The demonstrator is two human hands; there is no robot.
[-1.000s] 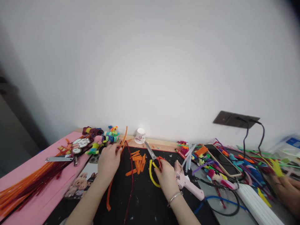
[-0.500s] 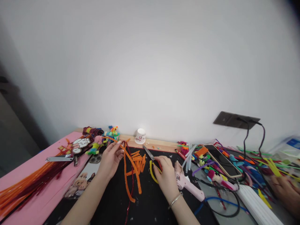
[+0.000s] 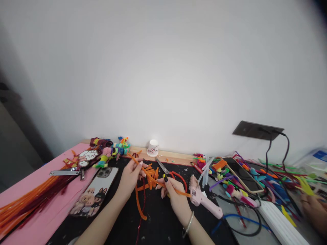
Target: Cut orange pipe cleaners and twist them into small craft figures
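Note:
My left hand (image 3: 130,177) is closed on one end of a long orange pipe cleaner (image 3: 153,179). My right hand (image 3: 173,193) pinches the same pipe cleaner farther along, and its free end sticks out toward the pink glue gun (image 3: 204,200). Under my hands on the black mat (image 3: 158,221) lies a pile of short orange pieces (image 3: 150,173). A pair of scissors (image 3: 163,167) with red handles rests just behind my right hand. A second orange pipe cleaner (image 3: 139,204) curves on the mat below my left hand.
A phone in a cartoon case (image 3: 95,192) lies at the left of the mat. Orange and dark red pipe cleaners (image 3: 25,204) lie on the pink sheet. A paper cup (image 3: 153,148) stands at the wall. Another phone (image 3: 241,173), cables and coloured scraps crowd the right. Another person's hand (image 3: 313,207) is at far right.
My right hand left the scissors and took hold of the orange pipe cleaner. My left hand moved right with it, uncovering the cartoon-case phone.

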